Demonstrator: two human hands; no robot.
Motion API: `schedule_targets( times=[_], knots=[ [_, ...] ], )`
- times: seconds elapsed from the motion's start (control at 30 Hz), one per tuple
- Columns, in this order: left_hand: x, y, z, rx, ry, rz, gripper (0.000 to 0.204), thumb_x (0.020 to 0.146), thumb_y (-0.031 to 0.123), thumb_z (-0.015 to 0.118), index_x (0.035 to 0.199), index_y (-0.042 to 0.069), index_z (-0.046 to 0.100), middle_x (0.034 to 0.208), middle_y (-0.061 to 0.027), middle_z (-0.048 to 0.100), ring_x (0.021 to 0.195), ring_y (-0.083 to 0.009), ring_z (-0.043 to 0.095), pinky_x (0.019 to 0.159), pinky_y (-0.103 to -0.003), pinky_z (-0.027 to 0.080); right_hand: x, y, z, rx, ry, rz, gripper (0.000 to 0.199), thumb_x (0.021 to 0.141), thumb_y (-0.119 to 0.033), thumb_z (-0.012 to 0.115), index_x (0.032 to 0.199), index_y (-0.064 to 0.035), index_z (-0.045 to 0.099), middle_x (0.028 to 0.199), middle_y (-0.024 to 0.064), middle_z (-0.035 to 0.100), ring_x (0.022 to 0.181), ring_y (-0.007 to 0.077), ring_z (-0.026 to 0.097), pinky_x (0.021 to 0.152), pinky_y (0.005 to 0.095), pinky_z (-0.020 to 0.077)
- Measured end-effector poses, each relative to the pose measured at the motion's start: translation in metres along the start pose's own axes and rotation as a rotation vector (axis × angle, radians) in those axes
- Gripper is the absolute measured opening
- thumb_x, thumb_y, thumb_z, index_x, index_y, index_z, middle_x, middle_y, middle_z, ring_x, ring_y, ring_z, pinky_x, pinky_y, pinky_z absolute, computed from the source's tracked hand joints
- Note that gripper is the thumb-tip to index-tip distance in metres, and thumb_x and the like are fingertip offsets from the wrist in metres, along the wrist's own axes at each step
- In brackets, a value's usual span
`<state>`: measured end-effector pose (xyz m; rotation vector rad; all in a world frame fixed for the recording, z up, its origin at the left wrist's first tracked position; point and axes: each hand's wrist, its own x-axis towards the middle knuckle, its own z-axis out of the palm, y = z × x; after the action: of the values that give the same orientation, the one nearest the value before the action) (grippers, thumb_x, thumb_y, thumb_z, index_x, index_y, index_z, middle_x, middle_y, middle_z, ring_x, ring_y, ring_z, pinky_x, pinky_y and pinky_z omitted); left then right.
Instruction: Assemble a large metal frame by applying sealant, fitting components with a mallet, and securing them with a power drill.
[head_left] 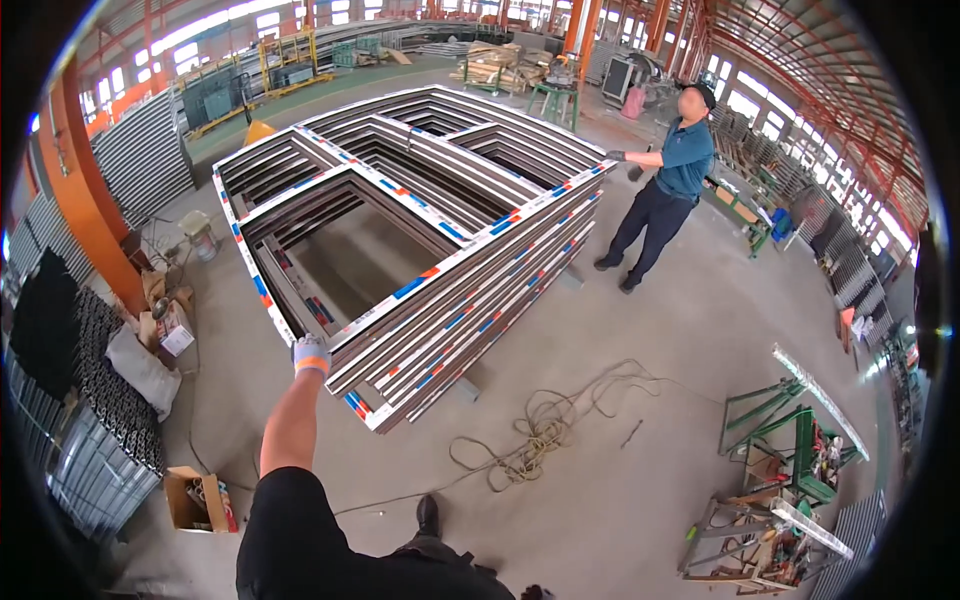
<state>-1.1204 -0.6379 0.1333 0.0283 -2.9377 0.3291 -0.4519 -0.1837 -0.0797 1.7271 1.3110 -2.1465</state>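
My left hand (311,354), in a light grey glove with an orange cuff, grips the near corner of the top window frame (420,282). This large frame has several openings, dark bars and white protective film with red and blue marks. It lies flat on a tall stack of similar frames (470,335). My fingers are partly hidden by the frame's edge. Across the stack, a co-worker (668,185) in a blue shirt holds the far right corner with a dark-gloved hand (615,156). My right hand does not show.
A loose tangled rope (540,425) lies on the floor right of the stack. Green tool stands (805,455) are at the lower right. An open cardboard box (198,500), metal profiles (105,450) and an orange column (95,190) are on the left.
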Motion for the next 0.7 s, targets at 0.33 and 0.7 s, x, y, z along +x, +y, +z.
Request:
schedule_targets(
  times=[0.33, 0.7],
  knots=[
    [-0.193, 0.181, -0.093, -0.115, -0.225, 0.606, 0.050, 0.084, 0.056, 0.052, 0.100, 0.012, 0.069, 0.089, -0.0103, 0.070, 0.086, -0.0300, 0.068, 0.068, -0.045, 0.052, -0.012, -0.156, 0.194, -0.058, -0.532, -0.215, 0.055, 0.091, -0.049, 0.057, 0.126, -0.0071, 0.053, 0.110, 0.0162, 0.064, 0.092, 0.0254, 0.065, 0.079, 0.0388, 0.0526],
    [-0.361, 0.309, -0.155, -0.914, -0.157, 1.133, 0.046, 0.087, 0.040, 0.057, 0.112, 0.002, 0.061, 0.120, -0.0221, 0.059, 0.111, -0.0357, 0.056, 0.095, -0.043, 0.044, -0.030, -0.162, 0.103, 0.626, -0.414, -0.491, 0.033, 0.095, -0.028, 0.052, 0.117, -0.0052, 0.057, 0.099, 0.0101, 0.062, 0.094, 0.0284, 0.064, 0.082, 0.0424, 0.0546]
  ],
)
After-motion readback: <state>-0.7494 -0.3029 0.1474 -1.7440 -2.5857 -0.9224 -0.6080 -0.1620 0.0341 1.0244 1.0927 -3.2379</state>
